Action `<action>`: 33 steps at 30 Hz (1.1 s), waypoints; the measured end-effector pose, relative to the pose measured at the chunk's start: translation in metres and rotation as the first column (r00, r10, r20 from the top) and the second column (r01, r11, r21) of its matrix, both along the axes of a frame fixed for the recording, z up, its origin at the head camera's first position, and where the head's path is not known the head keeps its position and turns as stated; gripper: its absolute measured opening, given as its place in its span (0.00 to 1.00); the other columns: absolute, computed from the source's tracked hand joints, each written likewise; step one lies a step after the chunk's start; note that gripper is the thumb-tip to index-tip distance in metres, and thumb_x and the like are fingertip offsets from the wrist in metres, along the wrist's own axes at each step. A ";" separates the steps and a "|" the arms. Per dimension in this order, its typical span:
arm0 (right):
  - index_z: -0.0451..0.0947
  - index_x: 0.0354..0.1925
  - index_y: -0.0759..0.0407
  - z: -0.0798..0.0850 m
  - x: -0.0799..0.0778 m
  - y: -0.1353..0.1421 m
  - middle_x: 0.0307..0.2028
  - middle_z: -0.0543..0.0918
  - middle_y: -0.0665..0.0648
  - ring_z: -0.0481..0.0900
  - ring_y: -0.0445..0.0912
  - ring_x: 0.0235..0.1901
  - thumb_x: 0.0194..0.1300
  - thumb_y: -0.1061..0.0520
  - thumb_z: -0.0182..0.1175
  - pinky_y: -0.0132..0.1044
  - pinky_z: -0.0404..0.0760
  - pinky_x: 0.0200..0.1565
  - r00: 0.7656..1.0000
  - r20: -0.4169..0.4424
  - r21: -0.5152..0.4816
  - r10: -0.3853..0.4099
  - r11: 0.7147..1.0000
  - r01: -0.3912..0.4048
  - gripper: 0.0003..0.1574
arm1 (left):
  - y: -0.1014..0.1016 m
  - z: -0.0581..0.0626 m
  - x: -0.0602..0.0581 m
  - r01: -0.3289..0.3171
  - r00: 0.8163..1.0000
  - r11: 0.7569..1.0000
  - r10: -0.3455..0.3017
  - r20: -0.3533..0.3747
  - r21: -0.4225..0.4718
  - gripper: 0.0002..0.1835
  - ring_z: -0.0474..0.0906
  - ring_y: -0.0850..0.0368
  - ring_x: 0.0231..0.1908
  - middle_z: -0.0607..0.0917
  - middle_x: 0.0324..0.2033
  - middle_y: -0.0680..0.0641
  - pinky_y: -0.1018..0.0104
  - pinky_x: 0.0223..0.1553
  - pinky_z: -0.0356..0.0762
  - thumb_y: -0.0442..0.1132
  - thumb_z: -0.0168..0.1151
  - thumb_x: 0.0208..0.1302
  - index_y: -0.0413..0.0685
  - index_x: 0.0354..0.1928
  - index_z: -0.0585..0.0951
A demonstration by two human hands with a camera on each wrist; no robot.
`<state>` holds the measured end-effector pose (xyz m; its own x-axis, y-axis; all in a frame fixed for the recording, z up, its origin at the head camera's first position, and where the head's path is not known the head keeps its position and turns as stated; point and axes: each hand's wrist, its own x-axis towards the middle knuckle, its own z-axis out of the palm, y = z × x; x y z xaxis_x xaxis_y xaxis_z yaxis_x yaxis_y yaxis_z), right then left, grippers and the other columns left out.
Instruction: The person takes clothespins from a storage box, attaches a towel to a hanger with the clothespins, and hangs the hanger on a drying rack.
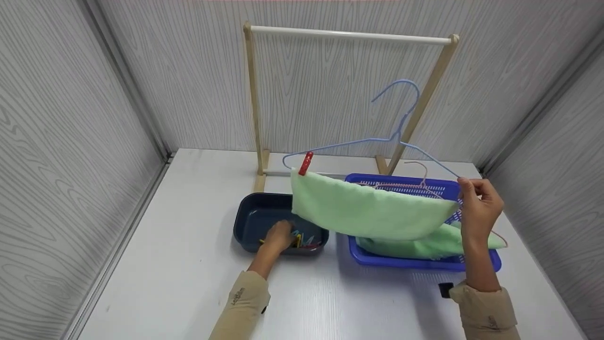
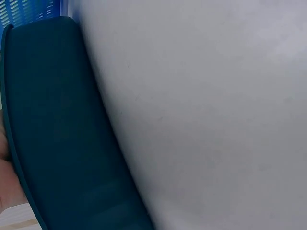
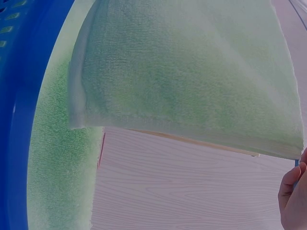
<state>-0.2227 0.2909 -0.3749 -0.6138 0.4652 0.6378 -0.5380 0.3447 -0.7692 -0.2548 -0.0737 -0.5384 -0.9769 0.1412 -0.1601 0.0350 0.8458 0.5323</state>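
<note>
My right hand [image 1: 482, 204] pinches the right end of a blue clothes hanger [image 1: 368, 140] together with the corner of a light green towel [image 1: 373, 212]. The towel is folded over the hanger's lower bar, and a red clothespin [image 1: 306, 163] clips its left end. In the right wrist view the towel [image 3: 192, 72] hangs broad, with my fingertips [image 3: 300, 170] at its corner. My left hand [image 1: 279, 234] reaches down into a dark blue bin [image 1: 245, 222] among several colored clothespins [image 1: 302, 238]. Its fingertips are hidden, so I cannot tell whether it holds one.
A blue plastic basket [image 1: 377, 260] stands at the right, holding another green towel [image 1: 415, 248] and a pink hanger [image 1: 401, 185]. Behind stands a wooden rack [image 1: 255, 104] with a white top rail [image 1: 349, 34]. Wood-patterned panels enclose the white table [image 1: 302, 297] at the back and sides.
</note>
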 end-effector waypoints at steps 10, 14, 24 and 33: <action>0.74 0.25 0.76 0.004 0.005 -0.007 0.17 0.70 0.54 0.66 0.40 0.21 0.59 0.65 0.62 0.28 0.61 0.24 1.000 0.018 0.010 0.002 1.000 -0.002 0.13 | -0.002 -0.002 -0.002 0.001 1.000 1.000 -0.001 -0.025 0.013 0.08 0.78 0.46 0.37 0.82 0.33 0.42 0.53 0.39 0.75 0.32 0.62 0.55 0.35 0.37 0.82; 0.72 0.25 0.78 0.006 0.008 -0.009 0.17 0.71 0.53 0.66 0.41 0.21 0.59 0.64 0.62 0.28 0.61 0.24 0.999 0.035 0.008 -0.005 1.000 0.005 0.16 | -0.002 -0.002 -0.002 -0.002 1.000 1.000 0.002 -0.020 0.023 0.07 0.78 0.47 0.36 0.82 0.32 0.43 0.54 0.37 0.75 0.32 0.62 0.55 0.35 0.35 0.82; 0.71 0.27 0.79 0.009 0.013 -0.013 0.18 0.71 0.52 0.66 0.41 0.21 0.61 0.62 0.61 0.28 0.62 0.24 0.998 0.055 0.013 -0.010 1.000 0.010 0.18 | -0.010 -0.002 -0.005 0.019 0.998 1.000 -0.018 -0.057 0.012 0.02 0.76 0.50 0.30 0.79 0.26 0.48 0.56 0.33 0.74 0.29 0.62 0.55 0.41 0.31 0.79; 0.71 0.27 0.79 0.008 0.012 -0.014 0.18 0.70 0.52 0.65 0.41 0.22 0.61 0.62 0.61 0.28 0.62 0.24 0.999 0.053 0.012 -0.001 1.000 0.001 0.17 | -0.012 -0.002 -0.002 0.018 0.997 0.999 -0.015 -0.071 0.045 0.06 0.77 0.50 0.33 0.80 0.29 0.47 0.56 0.35 0.75 0.26 0.58 0.57 0.41 0.35 0.80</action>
<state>-0.2106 0.2768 -0.3666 -0.6462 0.4582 0.6103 -0.4967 0.3546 -0.7922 -0.2570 -0.0855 -0.5401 -0.9831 0.1630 -0.0836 0.0877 0.8196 0.5662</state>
